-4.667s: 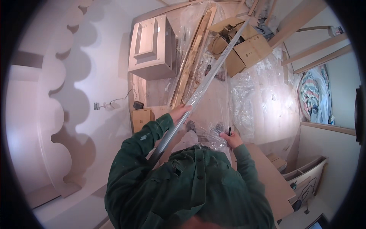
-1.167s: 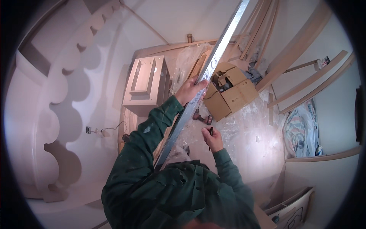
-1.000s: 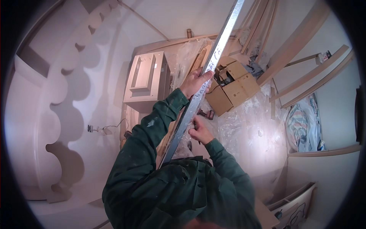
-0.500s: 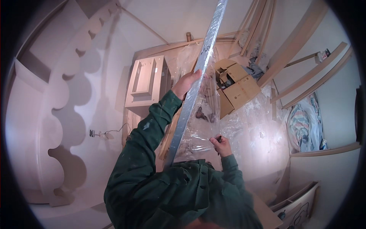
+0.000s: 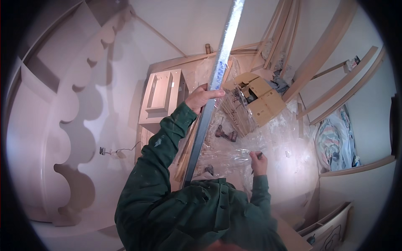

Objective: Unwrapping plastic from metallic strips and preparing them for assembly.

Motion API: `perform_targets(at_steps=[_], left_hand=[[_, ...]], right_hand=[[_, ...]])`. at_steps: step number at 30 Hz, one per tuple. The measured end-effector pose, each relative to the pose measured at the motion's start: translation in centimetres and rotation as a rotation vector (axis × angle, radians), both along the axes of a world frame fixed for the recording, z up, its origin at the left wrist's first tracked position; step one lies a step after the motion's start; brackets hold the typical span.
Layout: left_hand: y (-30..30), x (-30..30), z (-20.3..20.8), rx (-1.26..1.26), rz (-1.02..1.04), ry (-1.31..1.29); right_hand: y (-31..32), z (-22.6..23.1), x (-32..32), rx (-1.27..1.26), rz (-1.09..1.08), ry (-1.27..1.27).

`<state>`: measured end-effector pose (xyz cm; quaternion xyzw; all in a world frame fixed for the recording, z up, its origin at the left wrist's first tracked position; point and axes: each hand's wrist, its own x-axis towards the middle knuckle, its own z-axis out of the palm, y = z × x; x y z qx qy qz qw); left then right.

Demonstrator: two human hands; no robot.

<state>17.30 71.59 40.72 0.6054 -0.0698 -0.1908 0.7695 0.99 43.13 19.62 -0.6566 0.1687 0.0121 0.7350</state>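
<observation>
**Left hand clamps a long strip; right hand holds a small dark tool**

In the head view, the left arm reaches forward in a green sleeve [image 5: 167, 142], and the left hand [image 5: 198, 99] is closed around the long strip [image 5: 226, 44], thumb laid across its face. The right hand [image 5: 259, 165], lower and farther right, has its fingers curled around the small dark tool [image 5: 260, 155], well apart from the strip.

The strip is straight, narrow and silvery, glossy at its far part and dark grey nearer the body, with blue marks beyond the thumb. Clear film [image 5: 228, 154], thin and creased, spreads between strip and right hand; whether the fingers pinch it, I cannot tell.

The strip's near end meets the jacket; its far end passes the top edge. Left of it stands a pale box-shaped cabinet [image 5: 144, 119]; right of it, a drill [image 5: 226, 134] and an open cardboard box [image 5: 268, 108]. Sheeted floor [image 5: 289, 167] stretches right of the right hand toward a low wall [image 5: 356, 184].
</observation>
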Motion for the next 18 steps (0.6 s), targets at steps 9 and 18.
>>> perform_targets(at_steps=[9,18], left_hand=[[1.4,0.7,-0.5,-0.049,0.044,-0.009],[2.6,1.4,-2.5,-0.080,0.092,-0.018]], right_hand=[[-4.4,-0.5,-1.3,-0.101,-0.173,0.005],[-6.8,0.7,-1.3,-0.106,-0.327,0.051]])
